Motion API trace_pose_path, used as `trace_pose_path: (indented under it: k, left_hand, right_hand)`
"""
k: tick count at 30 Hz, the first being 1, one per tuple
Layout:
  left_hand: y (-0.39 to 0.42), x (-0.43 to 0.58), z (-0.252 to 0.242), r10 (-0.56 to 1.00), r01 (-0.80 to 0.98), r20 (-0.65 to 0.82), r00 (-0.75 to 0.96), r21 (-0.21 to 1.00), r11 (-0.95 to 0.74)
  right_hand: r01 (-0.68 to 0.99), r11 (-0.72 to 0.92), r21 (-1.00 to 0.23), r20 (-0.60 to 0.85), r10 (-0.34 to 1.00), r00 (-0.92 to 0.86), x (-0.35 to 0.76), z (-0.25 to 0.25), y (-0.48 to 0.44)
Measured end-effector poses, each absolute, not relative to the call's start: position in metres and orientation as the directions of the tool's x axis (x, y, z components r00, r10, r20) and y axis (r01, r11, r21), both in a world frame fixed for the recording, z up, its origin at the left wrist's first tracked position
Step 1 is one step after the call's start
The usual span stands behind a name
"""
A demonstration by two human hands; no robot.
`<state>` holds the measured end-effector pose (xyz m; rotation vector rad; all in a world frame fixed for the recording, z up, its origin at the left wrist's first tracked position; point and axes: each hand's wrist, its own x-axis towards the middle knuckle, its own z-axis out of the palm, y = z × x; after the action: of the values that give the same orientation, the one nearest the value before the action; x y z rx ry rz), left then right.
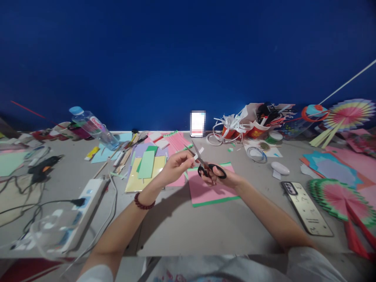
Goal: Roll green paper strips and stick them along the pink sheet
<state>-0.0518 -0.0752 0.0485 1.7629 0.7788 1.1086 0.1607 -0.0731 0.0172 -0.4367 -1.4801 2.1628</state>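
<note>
My right hand [219, 176] is closed around the black handles of a pair of scissors [201, 158], whose blades stand apart and point up and left. Close to the blades, my left hand [179, 166] pinches a small white strip [198, 154], perhaps tape or paper. The strip lies by the blades; whether they touch it I cannot tell. Beneath both hands a pink sheet of paper [205, 192] with green edges lies flat on the table. Left of it are a yellow sheet [135, 182] and green paper pieces [147, 164].
A phone [308, 209] and a pink-green paper fan [337, 199] lie at right. Cups with white strips [230, 131] and tools stand at the back. A power strip [85, 211], glue gun [44, 168] and tilted bottle [94, 127] are at left. A lit screen [197, 123] stands against the blue wall.
</note>
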Motion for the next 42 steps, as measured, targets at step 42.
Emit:
trace_pose_path:
  k: [42]
  left_hand:
    - [-0.0716, -0.0526, 0.0472, 0.881, 0.074, 0.267, 0.391, 0.945, -0.319]
  right_hand:
    - [-0.163, -0.283, -0.945, -0.017, 0.542, -0.840, 0.1601, 0.0127, -0.0705]
